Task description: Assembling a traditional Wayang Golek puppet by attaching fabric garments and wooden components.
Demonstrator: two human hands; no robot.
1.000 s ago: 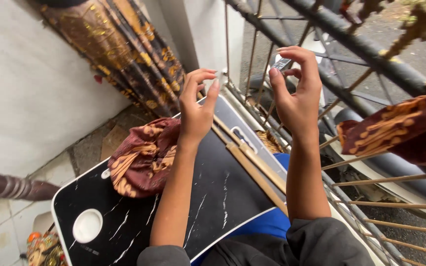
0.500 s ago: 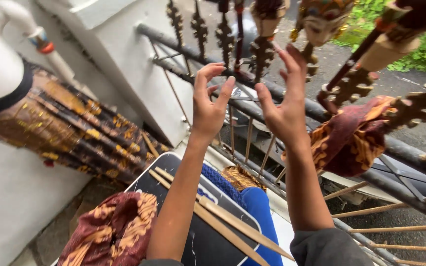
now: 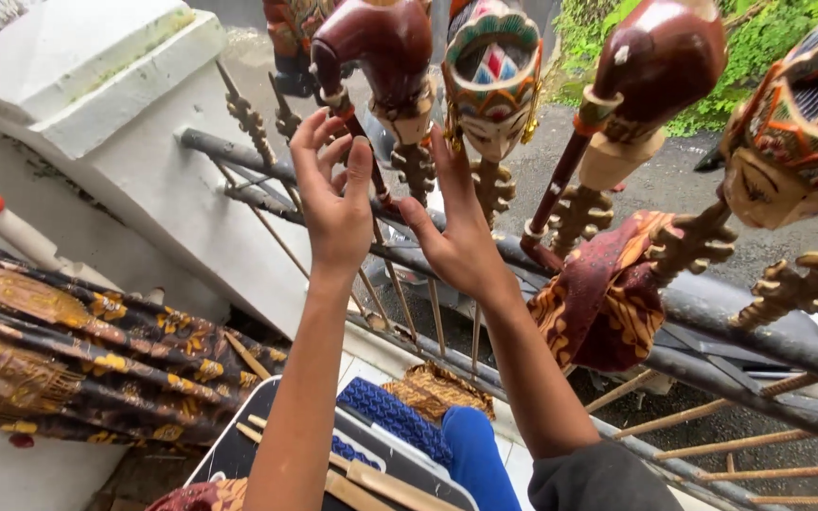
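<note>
My left hand's [image 3: 333,203] grip is spread, fingers curled loosely toward the neck rod [image 3: 364,151] of the dark red-brown puppet head [image 3: 376,43], not yet closed on it. My right hand's [image 3: 461,237] grip is spread too, palm up against the carved wooden torso [image 3: 416,163] below that head. The puppet stands propped in the grey metal railing [image 3: 712,322], at the far side, just left of a painted-face puppet head [image 3: 492,80]. I judge the risk is a snag: the heads crowd closely, so lifting one at a tilt could knock its neighbour or the batik cloth [image 3: 603,298] off the rail, down past the batik skirt [image 3: 59,360] at near left.
</note>
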